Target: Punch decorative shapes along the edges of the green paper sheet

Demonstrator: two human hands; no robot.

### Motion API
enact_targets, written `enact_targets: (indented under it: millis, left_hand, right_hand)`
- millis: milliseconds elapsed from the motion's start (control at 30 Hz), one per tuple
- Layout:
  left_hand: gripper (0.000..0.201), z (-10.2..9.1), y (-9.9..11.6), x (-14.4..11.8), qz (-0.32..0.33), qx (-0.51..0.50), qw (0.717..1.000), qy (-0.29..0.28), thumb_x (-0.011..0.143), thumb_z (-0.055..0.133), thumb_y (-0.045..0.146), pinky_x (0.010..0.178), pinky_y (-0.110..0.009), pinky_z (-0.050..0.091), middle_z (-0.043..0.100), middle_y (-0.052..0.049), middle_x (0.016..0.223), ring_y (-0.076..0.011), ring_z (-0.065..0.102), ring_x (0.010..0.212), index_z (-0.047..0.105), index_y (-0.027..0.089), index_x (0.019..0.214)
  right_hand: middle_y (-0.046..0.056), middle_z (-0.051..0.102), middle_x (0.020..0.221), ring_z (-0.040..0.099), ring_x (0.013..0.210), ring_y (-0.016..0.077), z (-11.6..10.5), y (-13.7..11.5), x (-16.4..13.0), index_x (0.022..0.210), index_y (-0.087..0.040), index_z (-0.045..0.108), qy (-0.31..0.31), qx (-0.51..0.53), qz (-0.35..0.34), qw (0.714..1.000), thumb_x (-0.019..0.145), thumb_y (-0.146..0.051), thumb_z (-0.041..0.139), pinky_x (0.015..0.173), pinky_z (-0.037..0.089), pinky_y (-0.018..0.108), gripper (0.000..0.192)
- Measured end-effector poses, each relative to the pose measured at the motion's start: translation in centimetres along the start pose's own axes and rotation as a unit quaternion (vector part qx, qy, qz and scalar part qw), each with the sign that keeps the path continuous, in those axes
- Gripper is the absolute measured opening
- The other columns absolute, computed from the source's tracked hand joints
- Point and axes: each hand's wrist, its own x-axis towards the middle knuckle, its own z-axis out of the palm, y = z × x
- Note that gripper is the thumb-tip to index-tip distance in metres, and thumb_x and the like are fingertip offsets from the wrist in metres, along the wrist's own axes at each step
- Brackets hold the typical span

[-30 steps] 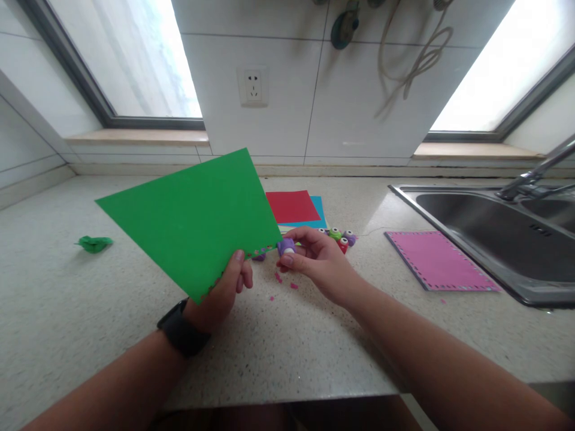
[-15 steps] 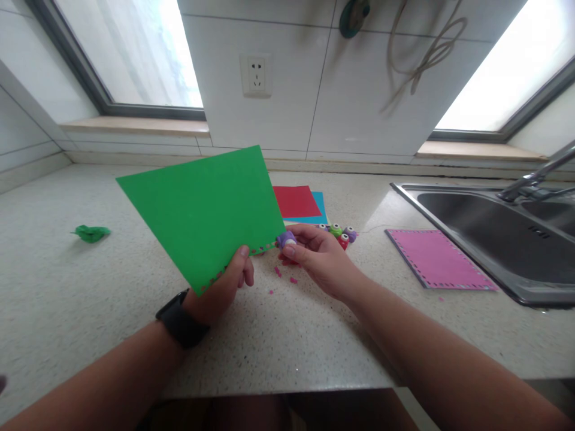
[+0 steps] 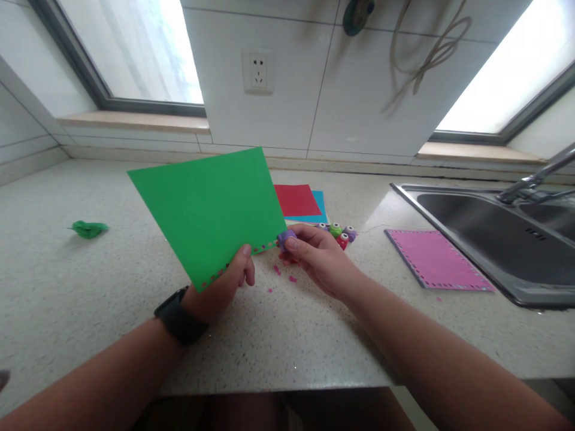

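Observation:
A sheet of green paper [image 3: 211, 209] is tilted up in my left hand [image 3: 231, 275], the thumb pressed over its near edge. Small punched holes run along that edge. My right hand [image 3: 321, 257] grips a purple craft hole punch [image 3: 286, 239] at the sheet's right corner; the fingers partly cover it. Something red shows under those fingers, too hidden to name. Behind the right hand sit several more owl-like punches with big eyes, among them a green punch [image 3: 335, 229] and a red punch [image 3: 342, 240]. Pink paper bits [image 3: 293, 279] lie below the hands.
Red paper [image 3: 296, 200] overlaps blue paper [image 3: 320, 206] behind the hands. To the right, a pink sheet with a punched border [image 3: 442, 260] lies beside the steel sink [image 3: 471, 239]. A crumpled green piece [image 3: 88, 228] rests on the counter [image 3: 112, 287] at the left.
The green sheet's far left corner has shifted slightly right. My right thumb has moved up over the purple punch. Both hands keep their hold.

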Motion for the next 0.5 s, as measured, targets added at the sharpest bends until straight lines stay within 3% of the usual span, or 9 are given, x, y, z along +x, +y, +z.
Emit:
enact_targets:
  millis: [500]
  left_hand:
    - [0.061, 0.17, -0.38, -0.06, 0.01, -0.007, 1.0, -0.015, 0.1, 0.037, 0.05, 0.063, -0.032, 0.044, 0.051, 0.0, 0.05, -0.0149, 0.051, 0.051, 0.056, 0.023, 0.048]
  right_hand:
    - [-0.001, 0.064, 0.078, 0.058, 0.069, 0.0113, -0.12, 0.05, -0.02, 0.087, -0.019, 0.069, -0.005, -0.01, 0.008, 1.0, 0.083, -0.041, 0.081, 0.065, 0.048, 0.025, 0.026]
